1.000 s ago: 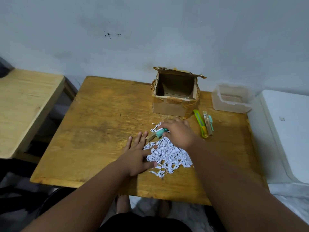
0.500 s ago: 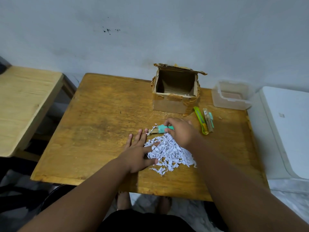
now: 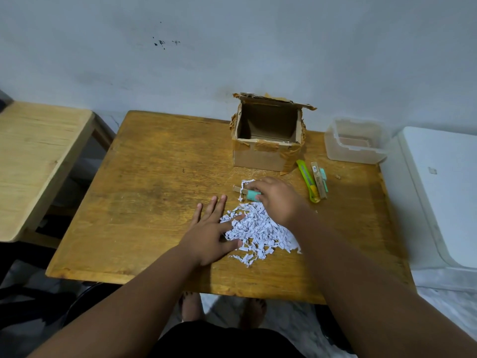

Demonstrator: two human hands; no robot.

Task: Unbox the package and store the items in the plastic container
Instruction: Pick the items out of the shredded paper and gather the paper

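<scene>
With the cardboard box (image 3: 267, 140) emptied, the right hand (image 3: 280, 200) fingers pinch a teal-capped item (image 3: 251, 195) beside the shredded paper (image 3: 258, 229), the left hand (image 3: 210, 235) lies flat and released, and next comes carrying it to the plastic container (image 3: 357, 140) at the surface's far right.

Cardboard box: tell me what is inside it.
The cardboard box stands open; only bare inner walls and part of the floor show. Its front wall hides the near floor, so something small there cannot be ruled out.
</scene>
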